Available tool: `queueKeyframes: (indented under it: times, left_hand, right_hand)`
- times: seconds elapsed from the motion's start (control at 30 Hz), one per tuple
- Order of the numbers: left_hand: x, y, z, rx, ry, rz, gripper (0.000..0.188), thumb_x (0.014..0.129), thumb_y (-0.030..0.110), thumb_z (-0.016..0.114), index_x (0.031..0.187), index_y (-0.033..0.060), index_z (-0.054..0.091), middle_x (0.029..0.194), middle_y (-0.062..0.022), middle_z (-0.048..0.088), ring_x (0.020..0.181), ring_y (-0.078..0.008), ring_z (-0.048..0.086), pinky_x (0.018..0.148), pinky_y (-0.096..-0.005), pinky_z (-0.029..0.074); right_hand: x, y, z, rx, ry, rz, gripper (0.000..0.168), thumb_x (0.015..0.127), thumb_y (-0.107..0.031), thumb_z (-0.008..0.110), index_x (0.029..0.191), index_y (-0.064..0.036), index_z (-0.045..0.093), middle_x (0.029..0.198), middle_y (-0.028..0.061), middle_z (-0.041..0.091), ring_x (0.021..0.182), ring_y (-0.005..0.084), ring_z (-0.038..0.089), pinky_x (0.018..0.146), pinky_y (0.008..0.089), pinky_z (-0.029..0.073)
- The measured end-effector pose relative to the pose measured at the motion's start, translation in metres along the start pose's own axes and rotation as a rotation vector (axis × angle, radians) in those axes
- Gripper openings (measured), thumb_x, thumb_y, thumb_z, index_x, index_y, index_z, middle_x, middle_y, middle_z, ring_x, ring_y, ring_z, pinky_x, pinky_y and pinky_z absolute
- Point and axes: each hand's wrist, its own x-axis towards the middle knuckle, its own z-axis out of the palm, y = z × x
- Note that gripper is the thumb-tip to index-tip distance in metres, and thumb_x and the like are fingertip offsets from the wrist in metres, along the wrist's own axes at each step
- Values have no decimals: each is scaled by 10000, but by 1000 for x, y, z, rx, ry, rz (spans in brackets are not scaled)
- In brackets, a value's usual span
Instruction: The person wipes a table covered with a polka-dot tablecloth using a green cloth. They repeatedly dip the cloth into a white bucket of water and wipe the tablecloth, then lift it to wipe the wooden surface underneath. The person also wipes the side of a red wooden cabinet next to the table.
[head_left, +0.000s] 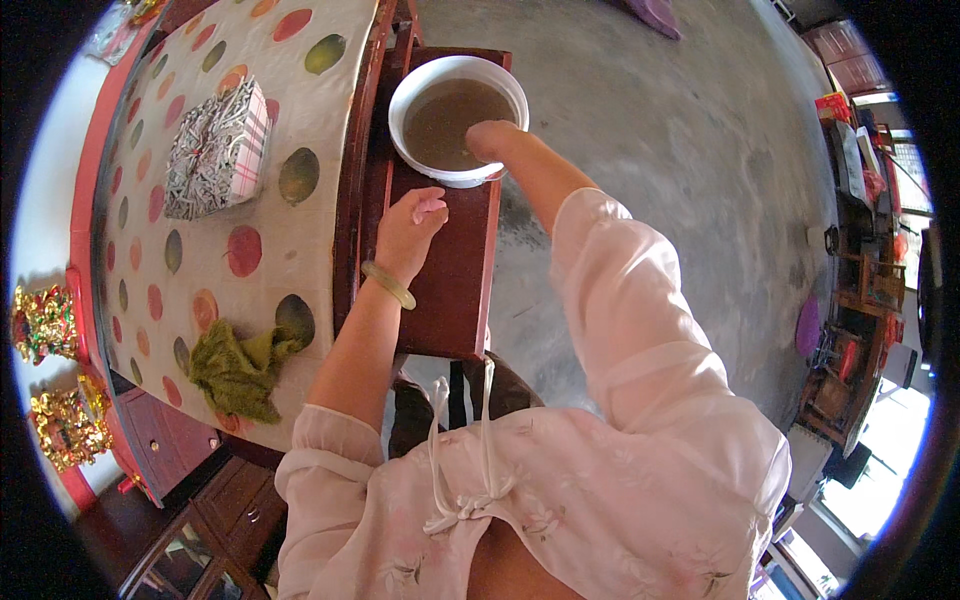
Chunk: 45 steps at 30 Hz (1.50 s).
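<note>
A white plastic bucket (459, 178) of murky brown water (442, 120) stands at the far end of a dark red wooden bench (450, 277). My right hand (491, 141) reaches over the bucket's near right side, and its fingers dip into the water. The water hides those fingertips and anything they may hold. Over the bench, just nearer than the bucket, is my left hand (411, 229), its fingers curled in and nothing visible in them. A pale bangle (388, 285) circles the left wrist.
On the left, a table with a fruit-patterned cloth (217, 300) carries a plaid box of shredded paper (217, 150) and a crumpled green cloth (244, 367). Grey concrete floor (637, 135) lies to the right. Cluttered furniture (855, 322) lines the far right.
</note>
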Motion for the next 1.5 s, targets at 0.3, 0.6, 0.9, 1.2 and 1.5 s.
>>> queueKeyframes:
  times: [0.3,0.6,0.9,1.2,1.5]
  left_hand:
    - [-5,-3,-9,30,21,29,318,870,92,641,1165,-16,590,1047,-136,663,960,-168,625,839,-285,501]
    - [-10,10,-7,82,5,79,343,883,119,646,1185,-26,575,1043,-120,650,930,-174,636,847,-277,506]
    - [-53,34,-24,179,131,193,297,855,96,650,1132,-6,615,981,-105,671,911,-173,643,825,-285,509]
    - [-158,51,-93,465,534,296,235,829,68,626,1061,37,644,966,-144,675,864,-233,671,773,-322,528]
    - [-268,17,-199,1212,781,153,631,732,248,757,1312,146,530,1437,-132,420,1358,-328,336,1099,-479,272]
  right_hand:
    - [-42,-5,-54,353,317,189,197,846,-143,542,980,-177,683,1013,107,679,994,293,638,836,411,505]
    - [-56,-7,-59,437,943,-13,245,925,-275,480,985,-117,657,1000,132,669,961,343,625,827,450,498]
    - [-90,-53,-55,551,789,52,360,944,-378,484,1058,-71,633,1121,169,612,1010,380,604,864,453,496]
    - [-176,-215,-37,539,878,-615,355,842,-192,653,1152,-43,561,1208,191,553,1088,383,559,892,449,493]
    - [-217,-336,-2,166,578,-826,655,827,-322,671,1389,-93,426,1432,214,372,1261,413,415,1029,494,356]
